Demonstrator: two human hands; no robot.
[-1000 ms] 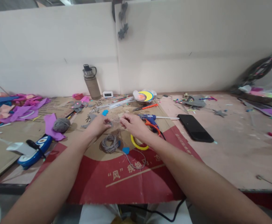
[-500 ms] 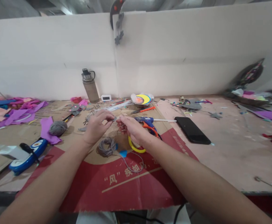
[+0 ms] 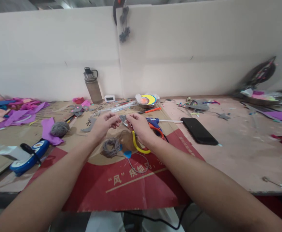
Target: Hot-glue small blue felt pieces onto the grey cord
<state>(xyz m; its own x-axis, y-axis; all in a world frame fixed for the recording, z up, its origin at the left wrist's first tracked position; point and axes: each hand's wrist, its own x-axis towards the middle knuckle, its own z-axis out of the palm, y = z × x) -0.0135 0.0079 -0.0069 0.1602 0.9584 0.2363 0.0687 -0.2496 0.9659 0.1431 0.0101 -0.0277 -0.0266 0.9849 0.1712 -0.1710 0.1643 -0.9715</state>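
Note:
Over the middle of the cardboard, a small grey felt piece [image 3: 123, 118] is pinched between my two hands; its exact shape is partly covered by fingers. My left hand [image 3: 104, 125] has its thumb and fingers closed at the left side of the piece. At its right side, the fingertips of my right hand [image 3: 139, 127] grip it. Below them lies a coil of grey yarn [image 3: 110, 147], with a loose strand curving right. Beside my right wrist are scissors with a yellow handle loop [image 3: 139, 146], and a blue glue gun [image 3: 153, 121] holding a white stick, partly hidden.
A black phone [image 3: 199, 131] lies to the right. On the left are a grey yarn ball [image 3: 60, 129], a blue power strip [image 3: 29, 163] and purple felt scraps [image 3: 31, 115]. A bottle [image 3: 92, 86], a small white clock [image 3: 109, 98] and a bowl [image 3: 147, 103] stand along the back wall.
My hands have shifted slightly and the grey felt piece between them shows more clearly now. The view has tilted a little downward.

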